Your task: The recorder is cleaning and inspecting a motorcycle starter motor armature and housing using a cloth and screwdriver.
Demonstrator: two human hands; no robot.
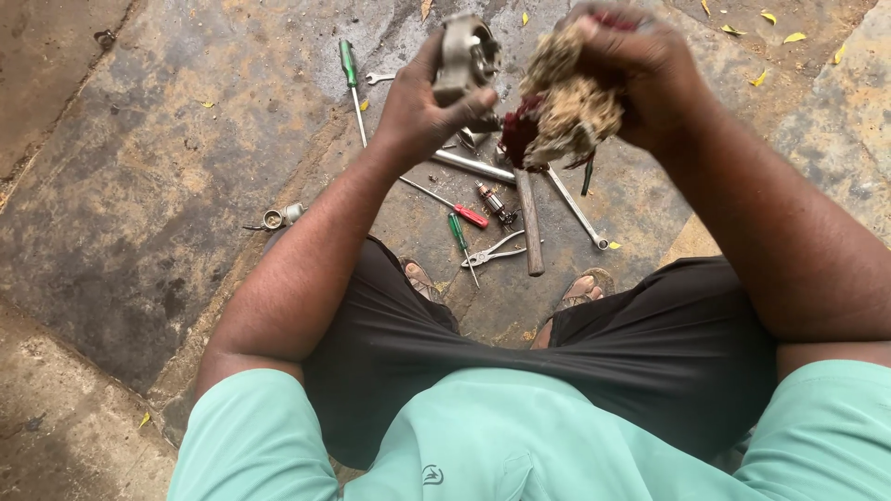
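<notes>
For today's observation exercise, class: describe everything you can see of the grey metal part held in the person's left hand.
The metal part is a rounded, dull grey housing that looks like cast metal, with a hollow, ring-like opening and worn, grimy surfaces. The left hand holds it raised above the stone floor, thumb across its lower edge. It sits close beside the wad of frayed beige cleaning waste gripped in the right hand.

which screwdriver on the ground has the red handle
The red-handled screwdriver lying just below the left hand; the other two have green handles.
</notes>
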